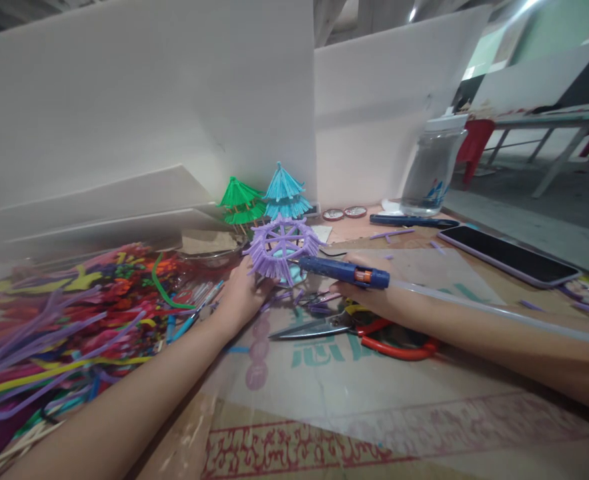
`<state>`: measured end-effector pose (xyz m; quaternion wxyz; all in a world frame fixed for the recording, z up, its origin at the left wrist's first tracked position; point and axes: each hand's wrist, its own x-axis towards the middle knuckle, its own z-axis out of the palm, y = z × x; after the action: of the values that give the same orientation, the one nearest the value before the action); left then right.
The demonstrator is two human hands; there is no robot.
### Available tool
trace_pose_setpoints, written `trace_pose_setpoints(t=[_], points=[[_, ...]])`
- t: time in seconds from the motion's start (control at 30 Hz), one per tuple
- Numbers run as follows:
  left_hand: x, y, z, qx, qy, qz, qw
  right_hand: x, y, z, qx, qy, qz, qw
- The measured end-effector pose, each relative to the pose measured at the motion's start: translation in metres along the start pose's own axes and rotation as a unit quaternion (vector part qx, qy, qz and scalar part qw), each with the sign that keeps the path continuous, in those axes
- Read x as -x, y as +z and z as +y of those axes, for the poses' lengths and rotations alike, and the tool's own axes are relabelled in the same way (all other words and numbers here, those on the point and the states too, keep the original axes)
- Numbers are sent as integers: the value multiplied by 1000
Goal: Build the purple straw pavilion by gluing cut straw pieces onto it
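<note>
My left hand (248,293) is closed on the lower left side of a purple pipe-cleaner pavilion roof (283,243), a round fringed frame with spokes. A blue hot glue gun (344,271) is gripped in my right hand (361,283), its nozzle touching or very near the frame's right lower edge. From the gun's back a long clear glue stick (474,305) runs over my right forearm. Scissors with red handles (399,343) lie below my right hand, blades pointing left. Behind the purple piece stand a green tiered pavilion (241,200) and a light blue one (285,193).
Colourful pipe cleaners (74,327) are heaped at the left. To the right are a phone (509,255), a dark blue pen-like tool (414,221) and a clear plastic bottle (431,167). Two small round tins (344,213) lie at the back before white boards (374,127).
</note>
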<state>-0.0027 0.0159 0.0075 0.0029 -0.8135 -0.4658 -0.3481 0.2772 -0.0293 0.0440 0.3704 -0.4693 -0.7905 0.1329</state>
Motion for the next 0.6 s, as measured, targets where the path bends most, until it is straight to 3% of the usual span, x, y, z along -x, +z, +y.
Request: trace_pose_setpoints(t=[0.17,0.6], points=[[1,0,1,-8,-43,-10,999,0,-1,-2,17,3,-26,999],[1,3,-4,29,-29,-1,999,1,0,0,9,5,-29,1000]])
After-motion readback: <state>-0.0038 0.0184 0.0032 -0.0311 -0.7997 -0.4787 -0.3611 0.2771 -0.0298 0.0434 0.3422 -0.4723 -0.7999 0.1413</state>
